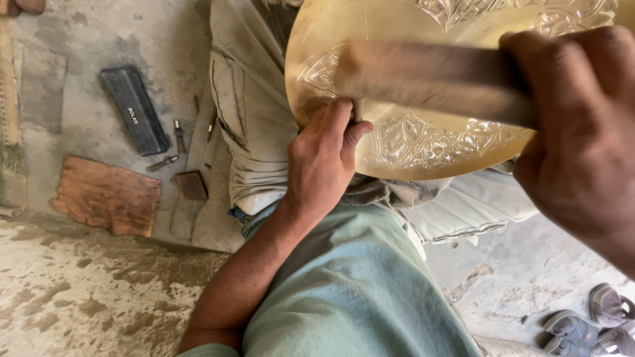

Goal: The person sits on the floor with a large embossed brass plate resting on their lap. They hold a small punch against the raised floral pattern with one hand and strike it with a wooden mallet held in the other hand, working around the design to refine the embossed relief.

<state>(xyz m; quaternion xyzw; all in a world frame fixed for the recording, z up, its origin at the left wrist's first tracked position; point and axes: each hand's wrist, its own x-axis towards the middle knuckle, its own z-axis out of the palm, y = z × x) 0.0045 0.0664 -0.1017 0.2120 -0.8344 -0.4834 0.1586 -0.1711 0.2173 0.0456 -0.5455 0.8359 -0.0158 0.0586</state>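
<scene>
1. Two sandals (pixel 582 327) lie at the near right on a dusty concrete floor (pixel 86 297); a black case (pixel 135 110) and small tools lie far left.
2. Engraved brass tray (pixel 423 86) rests on the person's lap.
3. Right hand (pixel 582 132), grip closed around a blurred hammer handle (pixel 430 82), its long axis running left-right, head end leftward.
4. Left hand (pixel 324 162) pinches something small against the tray.

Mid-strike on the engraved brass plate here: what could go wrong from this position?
1. The left hand pinches a small tool against the brass plate, right beneath the hammer gripped in the right hand; a stray blow could hit the fingers.
2. The plate seems to rest only on the lap, so it may shift and the tool could skid across the finished engraving.
3. Small tools lie loose on the floor, easy to kick.
</scene>
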